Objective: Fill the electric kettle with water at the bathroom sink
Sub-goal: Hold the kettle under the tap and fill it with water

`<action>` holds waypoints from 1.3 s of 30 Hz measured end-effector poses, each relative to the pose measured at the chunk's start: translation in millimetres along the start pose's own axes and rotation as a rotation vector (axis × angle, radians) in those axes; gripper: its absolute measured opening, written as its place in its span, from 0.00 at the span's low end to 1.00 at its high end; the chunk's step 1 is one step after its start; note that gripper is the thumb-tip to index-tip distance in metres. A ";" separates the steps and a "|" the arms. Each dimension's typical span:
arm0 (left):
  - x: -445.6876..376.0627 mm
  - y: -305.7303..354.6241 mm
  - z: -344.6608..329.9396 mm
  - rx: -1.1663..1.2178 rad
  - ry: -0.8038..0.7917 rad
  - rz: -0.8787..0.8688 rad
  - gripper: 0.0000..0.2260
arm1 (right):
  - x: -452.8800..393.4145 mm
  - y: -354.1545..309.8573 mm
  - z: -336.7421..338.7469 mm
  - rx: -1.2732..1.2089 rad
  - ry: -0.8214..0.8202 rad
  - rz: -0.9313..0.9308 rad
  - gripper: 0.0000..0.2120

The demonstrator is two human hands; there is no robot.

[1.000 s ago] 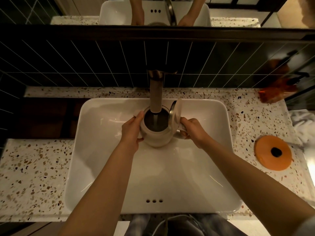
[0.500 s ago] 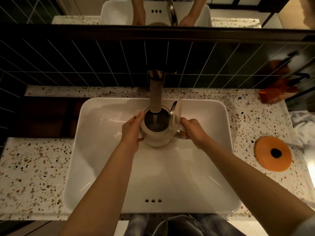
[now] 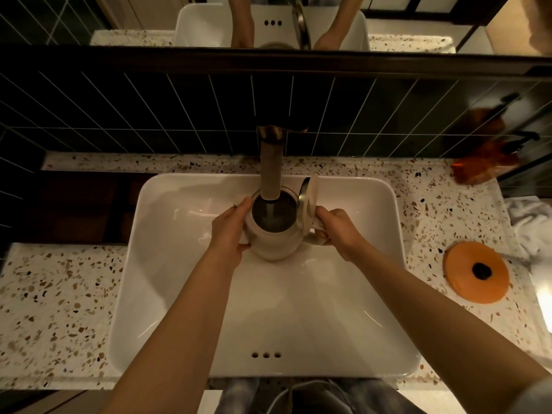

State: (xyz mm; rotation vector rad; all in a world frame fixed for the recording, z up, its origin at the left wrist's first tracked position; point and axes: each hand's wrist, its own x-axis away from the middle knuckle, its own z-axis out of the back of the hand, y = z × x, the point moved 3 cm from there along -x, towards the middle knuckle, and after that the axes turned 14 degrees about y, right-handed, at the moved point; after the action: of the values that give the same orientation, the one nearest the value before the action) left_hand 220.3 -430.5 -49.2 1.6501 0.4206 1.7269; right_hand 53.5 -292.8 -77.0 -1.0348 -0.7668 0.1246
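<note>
A cream electric kettle (image 3: 276, 245) is held upright inside the white sink basin (image 3: 343, 309), directly under the brass faucet spout (image 3: 271, 171). Its lid (image 3: 307, 207) stands flipped open on the right side. A stream of water runs from the spout into the dark opening. My left hand (image 3: 230, 231) grips the kettle's left side. My right hand (image 3: 334, 227) holds the handle on the right.
An orange round kettle base (image 3: 476, 271) lies on the terrazzo counter (image 3: 56, 309) to the right of the sink. A white cloth (image 3: 531, 228) sits at the far right, an amber bottle (image 3: 484, 165) at the back right. Dark tiles and a mirror rise behind.
</note>
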 end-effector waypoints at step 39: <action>33.0 99.5 -60.4 -0.722 -0.222 -1.438 0.23 | -0.6 -0.8 -1.0 0.001 0.002 0.003 0.20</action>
State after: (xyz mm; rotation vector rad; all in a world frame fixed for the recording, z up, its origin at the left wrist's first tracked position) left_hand 138.0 -464.2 32.9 0.5960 0.5631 0.4618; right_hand 53.5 -294.2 -76.9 -1.0349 -0.7630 0.1262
